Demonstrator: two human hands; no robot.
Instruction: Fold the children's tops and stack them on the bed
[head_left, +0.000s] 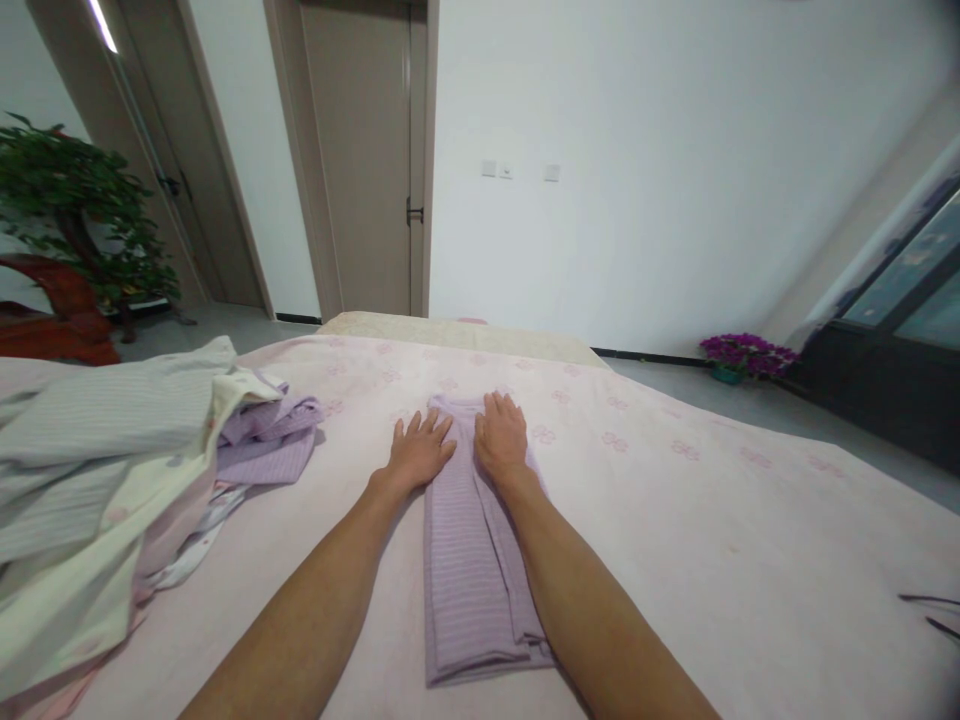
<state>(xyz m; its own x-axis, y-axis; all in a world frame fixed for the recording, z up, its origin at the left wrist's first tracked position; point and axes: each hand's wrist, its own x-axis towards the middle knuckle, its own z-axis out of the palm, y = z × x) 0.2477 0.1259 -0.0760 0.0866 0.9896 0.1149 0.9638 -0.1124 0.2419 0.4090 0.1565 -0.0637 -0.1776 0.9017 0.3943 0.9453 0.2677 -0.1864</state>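
Observation:
A purple striped shirt lies in front of me, its sides turned inward into a long narrow shape with the neckline at the far end. My left hand rests at its upper left edge, fingers spread, partly on the cloth and partly on the bed cover. On the upper right part, my right hand lies on the fabric with its fingers stretched forward. My right forearm hides part of the shirt's right edge. Neither hand grips the cloth.
A pink flower-patterned cover spreads under the shirt. At the left lies a heap of clothes, with a purple striped garment at its edge. Thin dark cords or handles show at the far right. Beyond are a door and purple flowers.

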